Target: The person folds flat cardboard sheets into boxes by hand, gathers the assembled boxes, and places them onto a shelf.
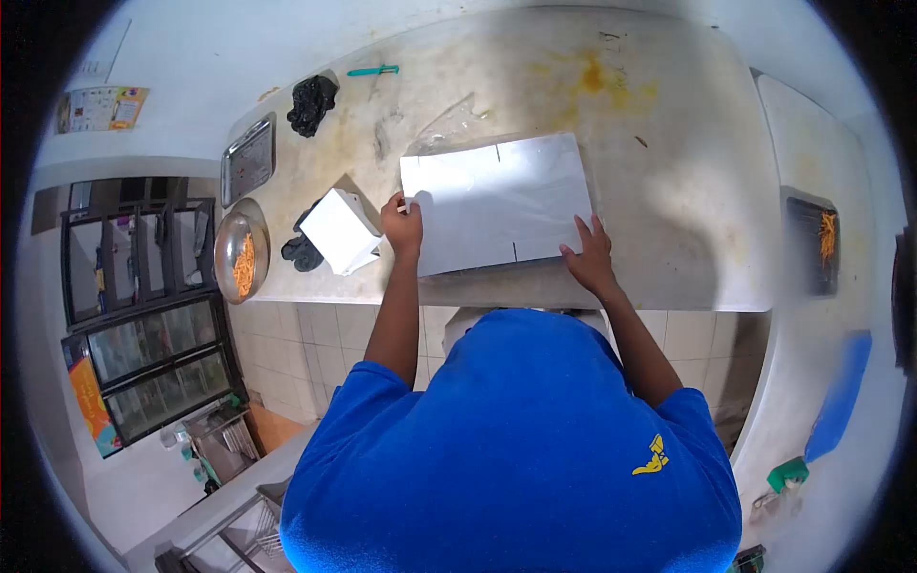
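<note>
Left hand (402,225) fingers grip left edge of box blank (492,205); right hand (590,256) fingers spread at near-right corner, presumably steadying.

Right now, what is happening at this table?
A person in a blue shirt has the left hand at the left edge of a large, flat, white rectangular sheet and the right hand near its lower right corner. The sheet lies on a pale table; a smaller, folded white piece lies further left.

Both hands (495,239) on a white, probably cardboard, sheet (501,202).
</note>
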Demonstrator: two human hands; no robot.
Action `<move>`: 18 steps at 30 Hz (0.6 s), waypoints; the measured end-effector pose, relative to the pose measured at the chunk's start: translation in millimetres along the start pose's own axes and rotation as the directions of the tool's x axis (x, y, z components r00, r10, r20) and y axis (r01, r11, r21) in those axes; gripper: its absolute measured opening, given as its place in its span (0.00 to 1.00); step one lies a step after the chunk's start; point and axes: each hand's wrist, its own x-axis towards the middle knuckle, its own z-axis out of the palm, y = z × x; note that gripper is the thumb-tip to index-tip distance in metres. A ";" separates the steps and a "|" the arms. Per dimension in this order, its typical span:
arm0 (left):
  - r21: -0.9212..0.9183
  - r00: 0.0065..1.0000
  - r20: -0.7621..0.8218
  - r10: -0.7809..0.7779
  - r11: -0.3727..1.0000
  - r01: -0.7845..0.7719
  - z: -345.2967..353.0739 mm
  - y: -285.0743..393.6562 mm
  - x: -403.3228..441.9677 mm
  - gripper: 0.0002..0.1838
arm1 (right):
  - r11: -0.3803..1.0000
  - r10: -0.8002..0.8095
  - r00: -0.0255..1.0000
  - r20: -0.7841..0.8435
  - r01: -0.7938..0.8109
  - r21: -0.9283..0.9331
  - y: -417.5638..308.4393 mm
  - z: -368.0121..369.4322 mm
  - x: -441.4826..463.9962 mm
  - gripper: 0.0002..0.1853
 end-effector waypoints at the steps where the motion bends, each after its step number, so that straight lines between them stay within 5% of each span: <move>1: -0.069 0.995 0.070 -0.068 0.995 0.073 -6.4 16.6 -4.3 0.16 | 1.000 -0.027 1.000 0.000 0.027 0.011 7.3 1.1 1.2 0.37; 4: -0.233 0.925 0.310 -0.219 0.926 0.297 -29.3 57.5 -11.9 0.17 | 0.999 -0.032 0.999 0.035 0.033 -0.016 5.5 -3.0 1.0 0.37; 7: -0.362 0.731 0.541 -0.416 0.669 0.649 -50.4 85.7 -18.3 0.18 | 0.991 0.056 0.990 0.129 -0.039 -0.129 -25.4 -12.7 -1.6 0.38; 8: -0.255 0.696 0.553 -0.458 0.702 0.665 -51.7 76.1 -17.6 0.18 | 0.990 0.044 0.987 0.155 -0.022 -0.142 -30.6 -10.6 0.0 0.38; 15: -0.471 0.595 0.759 -0.265 0.407 0.783 -56.2 54.9 -29.9 0.22 | 0.980 -0.030 0.959 0.283 0.085 -0.182 -36.7 9.6 9.5 0.39; 18: -0.459 0.572 0.796 -0.198 0.418 0.784 -60.8 41.0 -33.0 0.23 | 0.962 -0.079 0.965 0.250 0.140 -0.235 -30.7 14.3 7.1 0.38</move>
